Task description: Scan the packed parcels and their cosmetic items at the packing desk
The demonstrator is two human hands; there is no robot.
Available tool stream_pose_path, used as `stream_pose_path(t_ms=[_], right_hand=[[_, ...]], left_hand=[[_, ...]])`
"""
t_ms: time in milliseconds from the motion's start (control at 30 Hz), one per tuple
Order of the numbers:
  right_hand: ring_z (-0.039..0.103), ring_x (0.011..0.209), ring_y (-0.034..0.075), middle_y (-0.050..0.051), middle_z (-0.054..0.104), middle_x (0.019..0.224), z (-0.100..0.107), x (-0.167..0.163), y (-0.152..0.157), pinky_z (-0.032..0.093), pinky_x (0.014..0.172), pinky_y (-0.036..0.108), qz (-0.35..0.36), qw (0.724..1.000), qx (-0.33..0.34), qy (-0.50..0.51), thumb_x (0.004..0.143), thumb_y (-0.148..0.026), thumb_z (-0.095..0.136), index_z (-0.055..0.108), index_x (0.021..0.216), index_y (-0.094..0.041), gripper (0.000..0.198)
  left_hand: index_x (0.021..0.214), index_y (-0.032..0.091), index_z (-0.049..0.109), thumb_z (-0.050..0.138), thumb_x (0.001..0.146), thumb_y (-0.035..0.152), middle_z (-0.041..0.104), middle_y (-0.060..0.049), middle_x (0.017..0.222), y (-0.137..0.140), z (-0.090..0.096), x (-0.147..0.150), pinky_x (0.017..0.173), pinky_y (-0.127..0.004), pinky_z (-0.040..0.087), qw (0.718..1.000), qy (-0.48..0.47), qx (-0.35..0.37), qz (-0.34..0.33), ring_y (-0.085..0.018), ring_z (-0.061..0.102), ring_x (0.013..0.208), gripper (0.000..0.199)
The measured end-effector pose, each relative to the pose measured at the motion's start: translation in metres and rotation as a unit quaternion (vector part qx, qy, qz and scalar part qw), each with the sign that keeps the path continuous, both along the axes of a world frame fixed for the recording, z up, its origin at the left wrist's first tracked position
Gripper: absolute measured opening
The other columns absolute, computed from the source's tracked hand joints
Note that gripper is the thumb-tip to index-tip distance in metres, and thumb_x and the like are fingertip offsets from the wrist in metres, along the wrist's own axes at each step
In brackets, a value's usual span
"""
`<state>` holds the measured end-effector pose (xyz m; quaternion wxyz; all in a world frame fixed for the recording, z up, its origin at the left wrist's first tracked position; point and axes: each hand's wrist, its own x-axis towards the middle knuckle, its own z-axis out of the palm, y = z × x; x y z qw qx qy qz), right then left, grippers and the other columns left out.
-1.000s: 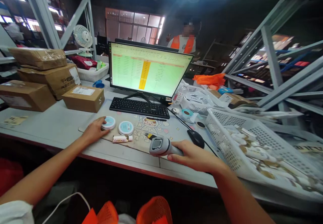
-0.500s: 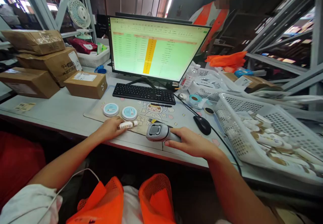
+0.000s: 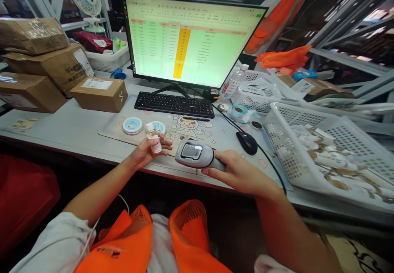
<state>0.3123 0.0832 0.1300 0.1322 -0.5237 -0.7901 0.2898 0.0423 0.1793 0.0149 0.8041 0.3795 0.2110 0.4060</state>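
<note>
In my left hand [image 3: 142,154] is a small white bottle [image 3: 156,145] with a white cap and a printed label, gripped by the thumb while the other fingers extend past it. It stands tilted above the near edge of the desk mat. My right hand [image 3: 238,168] is wrapped around the handle of a grey barcode scanner [image 3: 194,153], whose head lies just right of the bottle. Behind my left hand are two round tins with pale blue lids, a left tin [image 3: 132,125] and a right tin [image 3: 160,127]; the bottle partly covers the right one.
A monitor [image 3: 191,47] and black keyboard [image 3: 174,104] stand beyond the mat. The mouse [image 3: 247,142] lies right of the scanner. White baskets, the nearest basket [image 3: 286,150] full of small packages, line the right. Cardboard boxes [image 3: 98,94] are stacked left. Another person's orange vest [image 3: 271,22] shows behind.
My left hand has lifted the bottle off the mat and turned it from lying flat to a tilted upright pose, closer to the scanner. The camera view has tipped downward.
</note>
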Motion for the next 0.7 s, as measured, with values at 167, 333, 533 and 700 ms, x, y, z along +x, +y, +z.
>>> stream_pose_path(t_ms=[167, 333, 533, 700], right_hand=[[0.060, 0.072, 0.015, 0.003, 0.073, 0.088, -0.003, -0.011, -0.001, 0.046, 0.069, 0.025, 0.044, 0.999, -0.004, 0.021, 0.095, -0.047, 0.062, 0.070, 0.103, -0.017, 0.031], [0.060, 0.074, 0.016, 0.003, 0.072, 0.088, -0.006, -0.017, 0.003, 0.044, 0.070, 0.026, 0.053, 0.999, 0.002, 0.012, 0.096, -0.045, 0.060, 0.068, 0.101, -0.018, 0.029], [0.062, 0.081, 0.018, 0.005, 0.073, 0.095, -0.012, -0.018, 0.005, 0.045, 0.076, 0.028, 0.060, 0.998, 0.009, 0.018, 0.096, -0.039, 0.060, 0.066, 0.103, -0.017, 0.024], [0.063, 0.082, 0.018, 0.006, 0.074, 0.096, -0.013, -0.017, 0.003, 0.046, 0.077, 0.029, 0.033, 0.999, 0.026, 0.020, 0.096, -0.043, 0.061, 0.068, 0.103, -0.017, 0.027]], left_hand=[[0.120, 0.018, 0.055, 0.069, 0.075, 0.042, 0.071, -0.017, 0.126, 0.001, -0.001, 0.003, 0.096, -0.047, 0.055, 0.999, -0.014, 0.012, -0.029, -0.032, 0.069, 0.115, 0.053], [0.142, 0.017, 0.046, 0.065, 0.067, 0.044, 0.061, -0.020, 0.143, 0.001, 0.001, 0.004, 0.110, -0.053, 0.046, 0.998, 0.004, 0.044, -0.037, -0.036, 0.059, 0.133, 0.081], [0.144, 0.018, 0.048, 0.066, 0.069, 0.040, 0.056, -0.020, 0.149, 0.003, -0.003, 0.001, 0.110, -0.051, 0.046, 0.995, -0.043, 0.031, -0.081, -0.037, 0.057, 0.135, 0.080], [0.142, 0.018, 0.051, 0.068, 0.078, 0.035, 0.058, -0.020, 0.147, 0.009, -0.015, 0.003, 0.111, -0.042, 0.044, 0.990, -0.098, 0.047, -0.091, -0.030, 0.060, 0.132, 0.068]])
